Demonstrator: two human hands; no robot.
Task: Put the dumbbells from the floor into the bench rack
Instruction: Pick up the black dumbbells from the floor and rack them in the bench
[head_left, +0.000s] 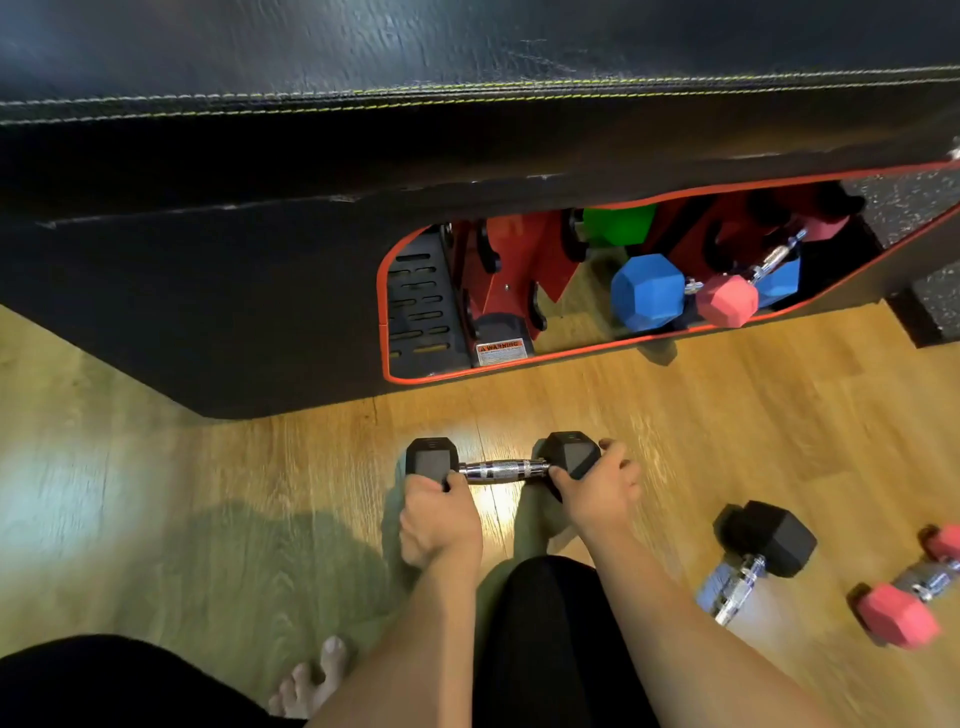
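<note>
Hands (439, 519) (597, 488) grip black hex dumbbell (501, 465) with chrome handle.

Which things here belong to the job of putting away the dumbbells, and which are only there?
Part of the job:
- black dumbbell, its two heads held by the left hand and right hand
- second black dumbbell on the floor
- pink dumbbell on the floor
- bench rack

Only there:
- blue, green and pink dumbbells already in the rack
- warning sticker
- bench pad

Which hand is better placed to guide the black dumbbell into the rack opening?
Probably the right hand: it grips the dumbbell end nearer the rack opening. The left hand holds the farther end.
</note>
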